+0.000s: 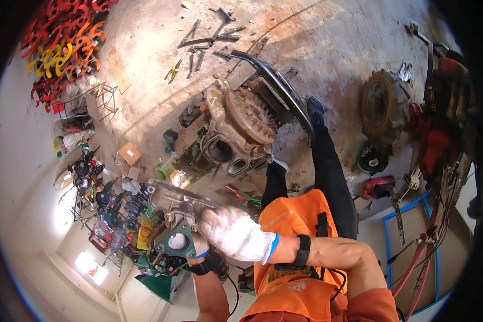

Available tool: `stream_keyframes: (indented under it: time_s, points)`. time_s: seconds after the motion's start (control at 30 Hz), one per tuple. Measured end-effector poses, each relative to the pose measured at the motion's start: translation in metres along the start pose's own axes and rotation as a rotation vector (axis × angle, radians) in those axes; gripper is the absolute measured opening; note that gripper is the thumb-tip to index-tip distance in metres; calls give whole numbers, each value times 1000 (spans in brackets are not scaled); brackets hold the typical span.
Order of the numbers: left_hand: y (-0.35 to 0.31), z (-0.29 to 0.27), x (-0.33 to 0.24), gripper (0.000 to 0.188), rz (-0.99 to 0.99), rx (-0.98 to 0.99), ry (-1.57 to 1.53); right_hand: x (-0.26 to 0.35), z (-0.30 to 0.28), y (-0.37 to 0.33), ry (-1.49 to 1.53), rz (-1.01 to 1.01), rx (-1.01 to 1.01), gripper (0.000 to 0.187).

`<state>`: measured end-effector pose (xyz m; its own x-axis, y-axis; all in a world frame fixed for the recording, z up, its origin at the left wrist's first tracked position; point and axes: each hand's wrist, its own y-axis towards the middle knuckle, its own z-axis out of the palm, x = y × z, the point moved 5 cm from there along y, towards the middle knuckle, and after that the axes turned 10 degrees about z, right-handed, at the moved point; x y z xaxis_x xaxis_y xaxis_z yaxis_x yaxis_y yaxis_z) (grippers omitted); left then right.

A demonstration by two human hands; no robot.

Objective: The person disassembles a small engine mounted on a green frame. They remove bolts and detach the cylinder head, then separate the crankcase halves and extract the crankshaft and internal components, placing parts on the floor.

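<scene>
A grey metal engine casting (178,201) with a green triangular flange (177,242) is held up in front of me, left of my body. My right hand (235,232), in a white knitted glove with a blue cuff edge, grips its right side with curled fingers. Behind and under the flange, my left hand (199,246) supports the same casting. Most of that hand, its fingers included, is hidden by the metal. Beyond them, a dirty engine block (228,134) with a finned flywheel (249,117) stands on the floor.
Black curved bar (276,80) lies against the engine. Pliers (173,71) and dark metal pieces (212,40) lie on the floor beyond. A treaded wheel (380,104) and red machine (437,129) stand right. Piled parts (121,206) and a cardboard box (129,154) crowd the left.
</scene>
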<state>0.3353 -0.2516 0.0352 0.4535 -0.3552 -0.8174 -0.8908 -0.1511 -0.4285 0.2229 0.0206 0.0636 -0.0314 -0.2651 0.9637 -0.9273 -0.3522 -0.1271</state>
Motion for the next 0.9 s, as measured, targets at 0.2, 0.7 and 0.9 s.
stream_keyframes:
  time_s: [0.2,0.7,0.9]
  points:
    - [-2,21,31,48,-136,-172,-360,66,35,-24,-345,106,-41,18]
    - [-18,-85,74,43,-44,-333,-699,180,151,-91,-176,-244,182,33]
    - [-45,-110,102,42,-56,-460,-768,123,96,-103,-24,-83,94,27]
